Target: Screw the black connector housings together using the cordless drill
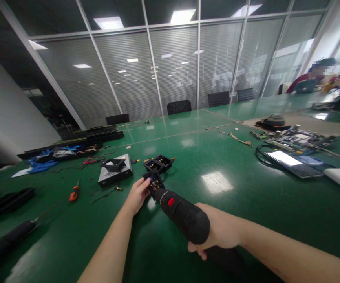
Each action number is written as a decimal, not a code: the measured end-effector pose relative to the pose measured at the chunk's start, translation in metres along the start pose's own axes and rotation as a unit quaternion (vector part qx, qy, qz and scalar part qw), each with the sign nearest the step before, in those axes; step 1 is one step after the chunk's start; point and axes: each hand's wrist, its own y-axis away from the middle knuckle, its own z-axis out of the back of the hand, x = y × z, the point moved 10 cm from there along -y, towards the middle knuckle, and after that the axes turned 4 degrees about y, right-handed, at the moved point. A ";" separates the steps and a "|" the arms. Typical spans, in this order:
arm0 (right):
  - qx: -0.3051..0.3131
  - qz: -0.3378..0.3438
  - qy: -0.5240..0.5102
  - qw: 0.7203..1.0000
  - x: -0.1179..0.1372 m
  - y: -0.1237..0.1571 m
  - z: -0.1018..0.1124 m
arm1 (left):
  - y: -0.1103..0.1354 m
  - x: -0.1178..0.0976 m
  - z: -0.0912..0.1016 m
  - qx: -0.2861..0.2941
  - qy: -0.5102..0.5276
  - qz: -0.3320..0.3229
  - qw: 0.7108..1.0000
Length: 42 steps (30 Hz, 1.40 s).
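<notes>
The left hand [137, 194] grips a small black open-topped case [151, 185] by its near left side, the thumb resting on the rim; small metal and coloured parts show inside. The right hand [218, 226] is wrapped around a black cordless driver [184, 214] with a red button on its body. The driver's nose meets the case at its near right side in this view; whether a bit touches anything inside cannot be told.

The case is near the middle of the green worktop [246, 188], just in front of two similar black cases [161, 162] lying side by side. To the left, a flat grey-white box [126, 163] carries a black frame [114, 165], and an orange-handled screwdriver [74, 194] lies nearer the person. A long black tool [9, 237] with a thin shaft rests at lower left.

On the right lie a phone-like device [293, 164] with a bright screen and a circuit board [302, 138]. Beyond, another person [301, 82] sits at the worktop's far right end.
</notes>
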 end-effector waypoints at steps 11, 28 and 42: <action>-0.001 -0.007 0.000 1.000 -0.001 0.000 0.000 | 0.000 -0.001 0.000 0.004 0.003 0.000 1.000; 0.002 -0.003 0.005 1.000 0.001 0.001 0.000 | 0.000 -0.001 0.000 0.000 0.003 0.000 1.000; -0.002 -0.001 0.008 1.000 0.000 0.000 0.001 | 0.000 -0.001 0.000 0.004 -0.002 0.000 1.000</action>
